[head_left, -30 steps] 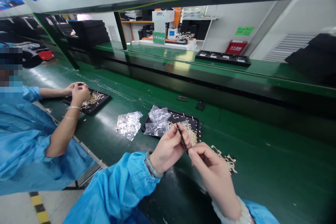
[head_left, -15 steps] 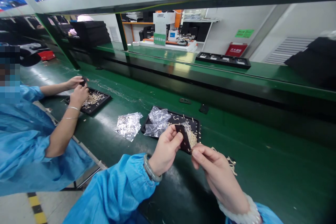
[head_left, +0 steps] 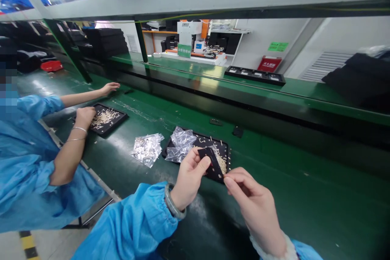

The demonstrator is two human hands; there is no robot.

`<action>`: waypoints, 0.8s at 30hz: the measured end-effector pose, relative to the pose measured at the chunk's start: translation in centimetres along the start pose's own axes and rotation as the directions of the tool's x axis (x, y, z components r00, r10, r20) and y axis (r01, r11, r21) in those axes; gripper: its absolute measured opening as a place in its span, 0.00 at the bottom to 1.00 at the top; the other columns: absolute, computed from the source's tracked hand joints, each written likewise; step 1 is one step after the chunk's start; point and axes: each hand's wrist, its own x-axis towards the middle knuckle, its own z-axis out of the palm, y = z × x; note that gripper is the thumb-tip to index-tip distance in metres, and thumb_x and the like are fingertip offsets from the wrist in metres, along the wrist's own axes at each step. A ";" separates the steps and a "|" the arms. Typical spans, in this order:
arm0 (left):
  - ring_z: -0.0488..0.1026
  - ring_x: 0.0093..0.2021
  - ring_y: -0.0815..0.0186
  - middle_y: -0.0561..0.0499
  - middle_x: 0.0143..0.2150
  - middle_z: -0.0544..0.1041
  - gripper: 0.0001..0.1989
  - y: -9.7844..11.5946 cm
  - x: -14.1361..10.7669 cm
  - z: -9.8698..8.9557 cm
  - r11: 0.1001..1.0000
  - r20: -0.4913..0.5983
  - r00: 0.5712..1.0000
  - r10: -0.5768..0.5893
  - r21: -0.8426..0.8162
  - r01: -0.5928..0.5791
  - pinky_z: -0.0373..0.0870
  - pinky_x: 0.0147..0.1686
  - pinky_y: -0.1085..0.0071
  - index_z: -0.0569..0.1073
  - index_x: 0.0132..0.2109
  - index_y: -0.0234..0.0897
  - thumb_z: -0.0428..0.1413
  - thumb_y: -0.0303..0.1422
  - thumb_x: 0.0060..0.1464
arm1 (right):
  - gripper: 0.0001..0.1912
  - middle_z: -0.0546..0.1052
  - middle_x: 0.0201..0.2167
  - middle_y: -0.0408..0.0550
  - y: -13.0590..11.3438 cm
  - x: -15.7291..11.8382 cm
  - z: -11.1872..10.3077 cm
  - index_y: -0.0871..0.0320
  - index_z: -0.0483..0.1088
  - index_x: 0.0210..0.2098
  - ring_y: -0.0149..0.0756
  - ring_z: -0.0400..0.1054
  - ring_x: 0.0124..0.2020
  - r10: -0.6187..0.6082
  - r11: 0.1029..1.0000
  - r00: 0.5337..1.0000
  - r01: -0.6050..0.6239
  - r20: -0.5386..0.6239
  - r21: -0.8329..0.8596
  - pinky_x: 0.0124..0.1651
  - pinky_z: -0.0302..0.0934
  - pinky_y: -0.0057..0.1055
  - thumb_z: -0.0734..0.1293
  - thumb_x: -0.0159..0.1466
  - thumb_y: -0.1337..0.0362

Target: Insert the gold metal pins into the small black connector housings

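Observation:
My left hand point(head_left: 190, 176) grips a thin flat black panel point(head_left: 211, 161) between thumb and fingers, holding it tilted above the bench. My right hand point(head_left: 256, 197) is closed in a pinch at the panel's lower right corner; whatever sits between its fingertips is too small or hidden to name. Behind the panel lies a black tray point(head_left: 228, 148), partly covered, with a heap of small cream-coloured pieces point(head_left: 222, 163) and several clear plastic bags point(head_left: 182, 142) in it. Left of the tray, another clear bag point(head_left: 148, 149) of small parts rests on the bench.
A co-worker's hand point(head_left: 85, 117) is at a second black tray point(head_left: 114, 128) of cream pieces; their other hand point(head_left: 109, 88) reaches toward the back. Two small black parts point(head_left: 216, 122) point(head_left: 237, 131) lie beyond my tray. A raised ledge point(head_left: 183, 89) runs along the back.
My hands stay at the panel, which is turned slightly more face-on. The co-worker's hands have parted: one reached toward the back, the other dropped to their tray. The view has tilted up a little.

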 end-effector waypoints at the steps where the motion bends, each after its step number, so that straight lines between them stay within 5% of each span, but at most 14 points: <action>1: 0.69 0.33 0.71 0.53 0.33 0.73 0.10 0.0 0.0 0.0 1.000 -0.002 1.000 0.012 0.006 -0.012 0.66 0.31 0.76 0.68 0.39 0.35 0.58 0.35 0.51 | 0.07 0.70 0.25 0.45 -0.1 -0.1 0.0 0.56 0.71 0.26 0.33 0.65 0.26 -0.022 0.999 1.000 0.022 -0.011 -0.028 0.27 0.59 0.28 0.66 0.59 0.63; 9: 0.66 0.27 0.72 0.54 0.29 0.71 0.07 0.1 -0.5 -0.2 0.975 -0.036 0.984 0.173 0.145 -0.166 0.65 0.31 0.75 0.67 0.35 0.36 0.58 0.33 0.51 | 0.04 0.71 0.26 0.46 -0.3 -0.6 0.1 0.55 0.70 0.30 0.34 0.66 0.27 -0.246 0.939 0.968 0.227 -0.043 -0.260 0.28 0.62 0.29 0.64 0.59 0.69; 14: 0.68 0.31 0.69 0.52 0.31 0.72 0.05 0.2 -1.0 -0.2 0.928 -0.044 0.949 0.312 0.228 -0.294 0.65 0.33 0.75 0.70 0.36 0.36 0.58 0.30 0.50 | 0.07 0.72 0.29 0.48 -0.1 -0.8 0.2 0.55 0.70 0.34 0.35 0.68 0.29 -0.429 0.812 0.903 0.378 -0.015 -0.446 0.31 0.62 0.32 0.65 0.58 0.73; 20: 0.70 0.40 0.65 0.48 0.38 0.74 0.06 -0.5 -1.4 -0.8 0.833 0.048 0.890 0.453 0.333 -0.442 0.66 0.40 0.70 0.72 0.38 0.38 0.56 0.26 0.51 | 0.12 0.75 0.25 0.47 -0.3 -0.9 0.4 0.57 0.70 0.38 0.35 0.68 0.26 -0.615 0.493 0.770 0.543 0.169 -0.679 0.32 0.62 0.33 0.67 0.56 0.75; 24: 0.70 0.36 0.68 0.50 0.35 0.73 0.05 -0.2 -0.9 -0.7 0.884 0.001 0.929 0.371 0.306 -0.354 0.66 0.37 0.73 0.70 0.39 0.37 0.56 0.28 0.52 | 0.12 0.75 0.26 0.46 -0.7 -0.8 -0.4 0.55 0.71 0.39 0.35 0.69 0.26 -0.571 0.524 0.755 0.637 0.323 -0.566 0.32 0.62 0.34 0.66 0.56 0.74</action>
